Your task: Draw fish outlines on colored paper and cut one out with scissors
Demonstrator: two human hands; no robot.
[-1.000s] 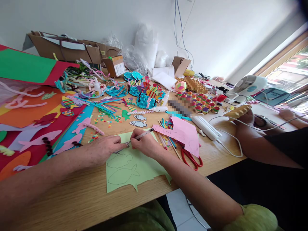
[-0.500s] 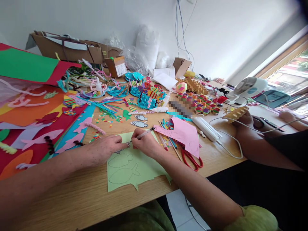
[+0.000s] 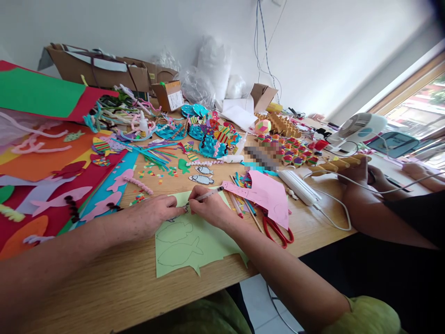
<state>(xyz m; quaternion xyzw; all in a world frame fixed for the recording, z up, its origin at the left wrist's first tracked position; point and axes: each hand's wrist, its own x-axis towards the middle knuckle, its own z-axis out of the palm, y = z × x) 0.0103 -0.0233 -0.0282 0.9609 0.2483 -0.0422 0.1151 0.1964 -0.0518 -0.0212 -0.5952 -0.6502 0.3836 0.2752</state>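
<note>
A sheet of light green paper lies near the table's front edge, with two fish outlines drawn on its lower left. My left hand rests at its upper left, index finger pressing a small fish cutout flat; the hand covers most of that cutout. In my right hand is a pen, pinched, its tip down beside the cutout and left fingertip. Just beyond, two grey-white paper fish lie on the wood. Pink paper with drawn lines lies to the right, over red-handled scissors.
Stacked coloured paper and pink fish with pipe cleaners spread at left. Painted egg-carton pieces, a white power strip and its cable lie right. Another person's hands hold a tan ridged piece. Cardboard boxes stand behind.
My pen has moved very slightly along the cutout; my left hand stays put. At right, the other person's hands have shifted and the tan ridged piece has turned, now showing more length.
</note>
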